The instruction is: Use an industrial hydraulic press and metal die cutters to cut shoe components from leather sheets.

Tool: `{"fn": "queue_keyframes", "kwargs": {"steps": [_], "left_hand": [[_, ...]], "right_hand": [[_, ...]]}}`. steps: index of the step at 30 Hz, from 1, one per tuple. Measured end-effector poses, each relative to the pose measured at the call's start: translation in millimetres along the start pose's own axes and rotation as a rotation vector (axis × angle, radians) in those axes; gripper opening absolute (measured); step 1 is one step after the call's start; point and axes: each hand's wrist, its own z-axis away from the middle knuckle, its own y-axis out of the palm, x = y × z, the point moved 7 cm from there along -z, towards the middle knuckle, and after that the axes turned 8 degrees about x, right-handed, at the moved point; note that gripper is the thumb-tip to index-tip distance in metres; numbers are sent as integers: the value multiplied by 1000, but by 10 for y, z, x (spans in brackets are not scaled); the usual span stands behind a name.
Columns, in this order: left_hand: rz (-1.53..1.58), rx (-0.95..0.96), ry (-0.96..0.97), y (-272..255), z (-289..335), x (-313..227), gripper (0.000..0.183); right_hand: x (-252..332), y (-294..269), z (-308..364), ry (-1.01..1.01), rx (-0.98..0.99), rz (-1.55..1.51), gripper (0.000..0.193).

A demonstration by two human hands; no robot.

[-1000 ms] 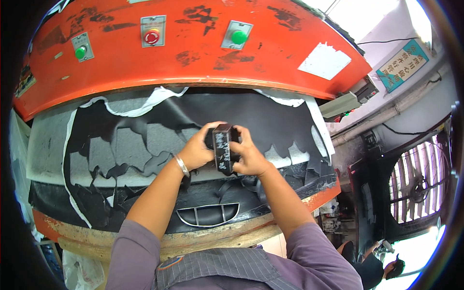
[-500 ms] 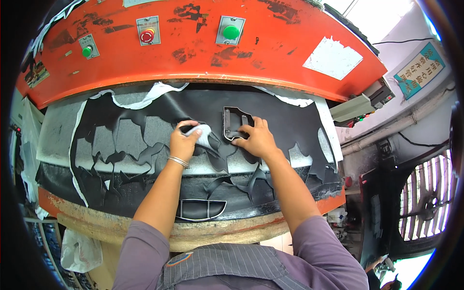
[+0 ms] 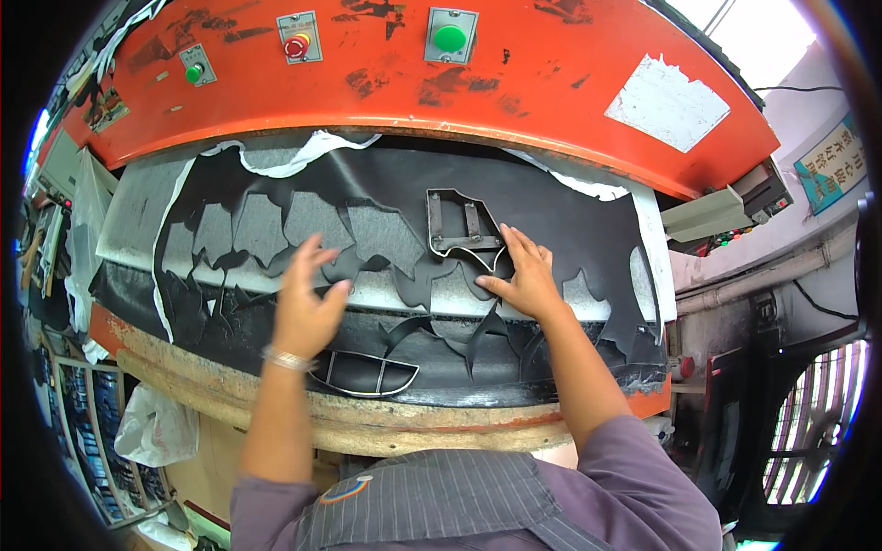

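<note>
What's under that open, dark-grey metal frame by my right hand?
Black sheet material shows through the dark-grey metal frame's gaps; whatever lies beneath its walls and bars is covered.

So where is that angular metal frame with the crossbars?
In the head view, the angular metal frame lies just right of centre on the black sheet, with the right hand at its right edge and the larger green button higher up.
</note>
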Motion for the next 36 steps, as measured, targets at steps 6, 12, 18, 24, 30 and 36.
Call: {"fn": "queue_keyframes", "kwargs": {"steps": [6,12,18,24,30,36], "left_hand": [[-121,135,44,1104,-343,69,69],[-106,214,54,1255,-364,19,69],[-95,208,74,1250,-422,61,66],[-136,259,120,1217,-410,-5,70],[141,-61,69,245,71,422,45],[-383,-182,-248,-937,828,973,67]], "right_hand": [[103,21,27,-10,24,-34,87],[10,-15,38,10,52,-22,88],[-13,1,-21,7,45,11,89],[85,-67,8,-16,10,19,88],[77,93,123,-26,-59,-29,107],[351,-156,180,-17,-261,-64,63]]}}
